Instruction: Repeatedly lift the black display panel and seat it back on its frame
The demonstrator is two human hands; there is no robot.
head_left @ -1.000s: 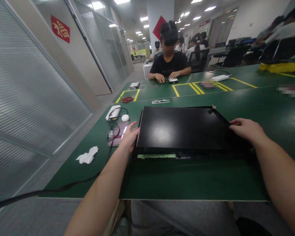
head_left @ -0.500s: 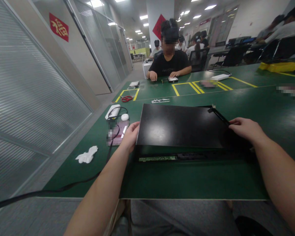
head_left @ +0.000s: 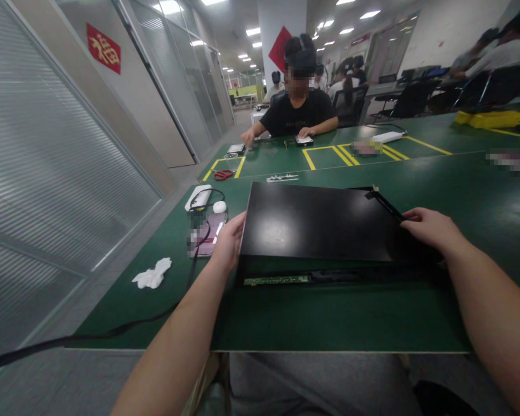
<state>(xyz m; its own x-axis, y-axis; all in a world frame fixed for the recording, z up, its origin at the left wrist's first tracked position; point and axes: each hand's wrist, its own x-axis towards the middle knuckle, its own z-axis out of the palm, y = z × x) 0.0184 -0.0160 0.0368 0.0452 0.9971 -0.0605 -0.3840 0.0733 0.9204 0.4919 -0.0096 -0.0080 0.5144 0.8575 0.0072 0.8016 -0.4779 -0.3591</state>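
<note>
A black, glossy screen panel (head_left: 312, 222) lies tilted over a thin black frame (head_left: 364, 274). Along the frame's near side runs a green circuit strip (head_left: 277, 281). My left hand (head_left: 229, 240) grips the panel's left edge, its fingertips hidden behind it. My right hand (head_left: 431, 228) pinches the frame's right side with thumb and fingers, close to the panel's right end. Between the panel's near edge and the circuit strip, green table shows through.
A phone (head_left: 208, 234), white earbud case (head_left: 219, 207), white power bank (head_left: 198, 198), black cable (head_left: 125, 328) and crumpled tissue (head_left: 153, 274) lie left. Red scissors (head_left: 223, 174) and white strips (head_left: 282, 178) are beyond. A co-worker (head_left: 301, 110) sits opposite with a hard drive (head_left: 304, 140).
My hands, the panel and the frame stay almost still. Across the table, the co-worker's hand on the left of the view has moved further left, towards another drive.
</note>
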